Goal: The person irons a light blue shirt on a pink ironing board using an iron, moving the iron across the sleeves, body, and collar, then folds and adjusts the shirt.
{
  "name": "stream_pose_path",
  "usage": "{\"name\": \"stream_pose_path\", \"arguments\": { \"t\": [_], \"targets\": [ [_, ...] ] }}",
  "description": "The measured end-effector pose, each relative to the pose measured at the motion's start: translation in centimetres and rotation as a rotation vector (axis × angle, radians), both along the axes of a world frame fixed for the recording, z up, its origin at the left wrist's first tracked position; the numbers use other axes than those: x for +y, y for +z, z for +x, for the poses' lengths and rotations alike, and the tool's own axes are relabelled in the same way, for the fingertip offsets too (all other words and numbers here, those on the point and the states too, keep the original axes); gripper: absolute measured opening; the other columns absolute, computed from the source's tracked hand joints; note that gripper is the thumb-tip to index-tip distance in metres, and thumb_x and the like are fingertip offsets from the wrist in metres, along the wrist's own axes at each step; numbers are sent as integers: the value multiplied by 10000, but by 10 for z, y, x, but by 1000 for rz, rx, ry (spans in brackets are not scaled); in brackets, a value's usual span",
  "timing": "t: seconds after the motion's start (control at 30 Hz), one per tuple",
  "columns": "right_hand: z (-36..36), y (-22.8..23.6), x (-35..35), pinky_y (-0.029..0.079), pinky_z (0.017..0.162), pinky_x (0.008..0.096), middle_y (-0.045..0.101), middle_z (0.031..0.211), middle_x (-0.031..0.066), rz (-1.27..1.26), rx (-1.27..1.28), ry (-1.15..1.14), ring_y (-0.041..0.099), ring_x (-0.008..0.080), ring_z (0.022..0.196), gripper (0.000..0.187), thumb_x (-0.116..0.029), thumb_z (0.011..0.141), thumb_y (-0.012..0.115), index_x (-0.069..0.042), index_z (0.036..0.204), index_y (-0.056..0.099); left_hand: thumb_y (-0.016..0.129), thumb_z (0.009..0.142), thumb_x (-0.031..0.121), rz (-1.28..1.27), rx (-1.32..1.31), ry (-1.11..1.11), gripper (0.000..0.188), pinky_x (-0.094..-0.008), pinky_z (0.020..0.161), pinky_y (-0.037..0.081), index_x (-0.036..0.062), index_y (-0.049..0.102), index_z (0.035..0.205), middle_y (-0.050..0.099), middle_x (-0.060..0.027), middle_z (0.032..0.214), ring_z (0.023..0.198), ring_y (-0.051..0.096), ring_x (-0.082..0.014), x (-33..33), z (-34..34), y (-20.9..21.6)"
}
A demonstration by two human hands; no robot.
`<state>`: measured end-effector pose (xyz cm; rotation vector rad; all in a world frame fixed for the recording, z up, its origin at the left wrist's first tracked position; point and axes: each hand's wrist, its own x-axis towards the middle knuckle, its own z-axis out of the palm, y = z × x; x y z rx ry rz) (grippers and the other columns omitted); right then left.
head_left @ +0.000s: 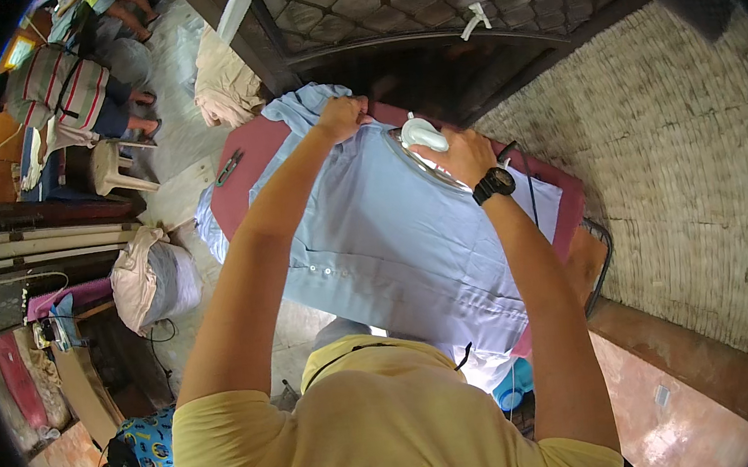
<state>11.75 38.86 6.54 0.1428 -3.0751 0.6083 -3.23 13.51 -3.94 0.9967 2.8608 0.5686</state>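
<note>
A light blue garment (362, 207) with small round white buttons along one band lies spread over a maroon ironing board (224, 214). At the board's far edge my left hand (344, 118) pinches the cloth, its fingers closed. My right hand (466, 156), with a black watch on the wrist, is wrapped around the handle of a white iron (423, 135). The iron rests on the garment near its far edge, and its metal soleplate edge shows. On the board's left part lies a pair of thread snips (228, 167).
Beyond the board stands a dark metal grille (386, 0); a woven mat wall (657, 149) rises on the right. A cloth-filled sack (160, 279) and a plastic chair (119, 165) are at the left. Other people (72, 92) are farther off. A black cord (528, 181) runs beside my right wrist.
</note>
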Motion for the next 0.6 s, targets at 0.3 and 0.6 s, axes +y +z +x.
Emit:
{"name": "stream_pose_path", "arguments": {
  "t": [0.3, 0.6],
  "targets": [
    [-1, 15, -12, 560, 698, 497, 697, 781, 237, -51, -35, -36, 697, 412, 775, 672, -711, 766, 652, -61, 907, 749, 726, 829, 379, 163, 163, 179, 297, -473, 819, 455, 112, 642, 931, 632, -64, 991, 978, 618, -306, -6, 18, -12],
    [-4, 18, -14, 553, 673, 471, 703, 758, 199, -91, -79, -24, 699, 384, 735, 586, -630, 803, 679, -66, 953, 744, 681, 861, 167, 345, 374, 926, 257, -485, 883, 431, 87, 610, 1096, 599, -122, 1106, 1043, 555, -356, -75, 110, -3]
  ]
}}
